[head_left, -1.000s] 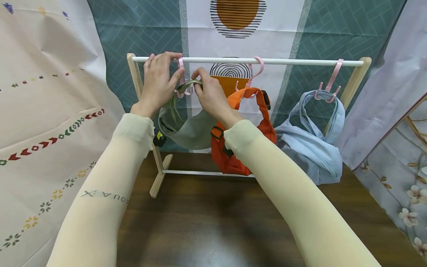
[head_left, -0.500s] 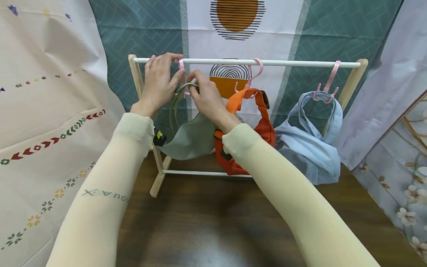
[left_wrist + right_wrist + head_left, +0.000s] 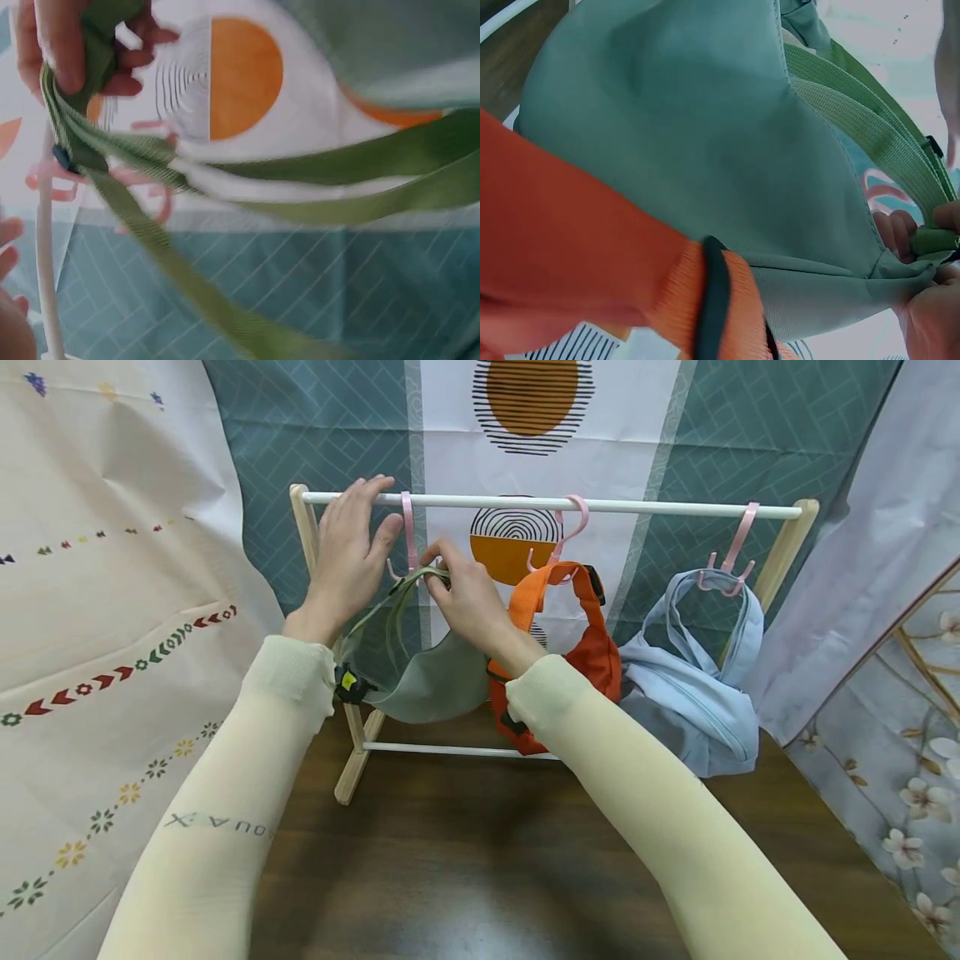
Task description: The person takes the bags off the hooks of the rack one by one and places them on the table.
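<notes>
In the head view my right hand (image 3: 476, 602) pinches the green webbing straps (image 3: 401, 597) of a grey-green bag (image 3: 442, 681), bunched between thumb and fingers. The bag's body hangs below that hand; the right wrist view shows its smooth fabric (image 3: 682, 135) up close. My left hand (image 3: 348, 547) is raised at the rack's white rod (image 3: 495, 502), fingers extended and holding nothing. Just right of its thumb, a pink hook (image 3: 408, 531) hangs from the rod, its lower prongs close behind the straps. In the left wrist view, the straps run past a small dark buckle (image 3: 66, 159).
To the right, an orange bag (image 3: 596, 647) hangs on a second pink hook (image 3: 576, 522), close against the green bag. A light blue bag (image 3: 690, 693) hangs from a third hook (image 3: 738, 543). The wooden-legged rack stands on a dark brown tabletop (image 3: 450, 852), with patterned cloth around.
My left hand has come away from the left pink hook, moving left. My right hand first drew the straps slightly left, then lowered them a little; the grey-green bag hangs lower than before.
</notes>
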`<state>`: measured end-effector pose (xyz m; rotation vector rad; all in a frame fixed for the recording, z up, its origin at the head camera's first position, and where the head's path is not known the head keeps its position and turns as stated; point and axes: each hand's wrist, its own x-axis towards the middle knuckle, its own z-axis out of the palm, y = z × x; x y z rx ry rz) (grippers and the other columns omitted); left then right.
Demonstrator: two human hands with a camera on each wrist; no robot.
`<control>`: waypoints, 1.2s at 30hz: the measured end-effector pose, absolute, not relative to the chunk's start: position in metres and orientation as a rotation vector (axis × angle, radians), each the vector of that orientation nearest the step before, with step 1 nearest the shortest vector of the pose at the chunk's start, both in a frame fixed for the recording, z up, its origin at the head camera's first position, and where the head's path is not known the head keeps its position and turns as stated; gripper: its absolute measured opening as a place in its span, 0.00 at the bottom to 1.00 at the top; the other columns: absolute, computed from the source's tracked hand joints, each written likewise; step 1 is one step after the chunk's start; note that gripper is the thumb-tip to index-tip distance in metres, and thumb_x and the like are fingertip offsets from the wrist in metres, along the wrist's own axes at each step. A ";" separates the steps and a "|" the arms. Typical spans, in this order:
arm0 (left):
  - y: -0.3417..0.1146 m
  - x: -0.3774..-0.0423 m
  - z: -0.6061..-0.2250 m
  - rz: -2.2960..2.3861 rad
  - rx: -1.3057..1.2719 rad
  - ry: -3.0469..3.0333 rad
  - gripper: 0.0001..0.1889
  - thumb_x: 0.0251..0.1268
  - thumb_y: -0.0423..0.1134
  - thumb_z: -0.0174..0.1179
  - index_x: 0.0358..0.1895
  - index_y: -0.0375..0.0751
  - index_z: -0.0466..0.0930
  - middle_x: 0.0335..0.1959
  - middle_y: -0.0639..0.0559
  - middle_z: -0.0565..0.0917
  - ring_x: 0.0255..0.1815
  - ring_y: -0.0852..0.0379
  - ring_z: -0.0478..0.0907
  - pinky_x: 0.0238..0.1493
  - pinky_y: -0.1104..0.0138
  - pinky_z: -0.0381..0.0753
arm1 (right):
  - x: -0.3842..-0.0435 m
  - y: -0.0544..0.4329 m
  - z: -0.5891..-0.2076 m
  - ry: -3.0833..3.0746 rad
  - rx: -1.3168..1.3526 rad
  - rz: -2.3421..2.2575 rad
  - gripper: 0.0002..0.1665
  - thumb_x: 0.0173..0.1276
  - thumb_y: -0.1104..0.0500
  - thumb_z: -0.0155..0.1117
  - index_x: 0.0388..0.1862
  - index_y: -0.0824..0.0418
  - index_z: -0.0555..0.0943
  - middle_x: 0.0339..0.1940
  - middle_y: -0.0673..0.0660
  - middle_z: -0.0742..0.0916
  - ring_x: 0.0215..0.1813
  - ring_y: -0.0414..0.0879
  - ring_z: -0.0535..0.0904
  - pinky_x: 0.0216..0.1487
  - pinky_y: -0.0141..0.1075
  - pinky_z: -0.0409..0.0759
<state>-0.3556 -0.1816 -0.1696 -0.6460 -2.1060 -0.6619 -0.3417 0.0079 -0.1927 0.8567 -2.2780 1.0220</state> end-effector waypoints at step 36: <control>-0.236 -0.300 -0.311 -1.182 -0.468 -2.390 0.15 0.85 0.43 0.50 0.63 0.40 0.75 0.45 0.40 0.88 0.36 0.60 0.78 0.35 0.69 0.76 | -0.322 0.039 -0.238 -2.402 0.771 1.105 0.13 0.85 0.53 0.54 0.61 0.55 0.76 0.41 0.53 0.80 0.43 0.48 0.75 0.44 0.40 0.73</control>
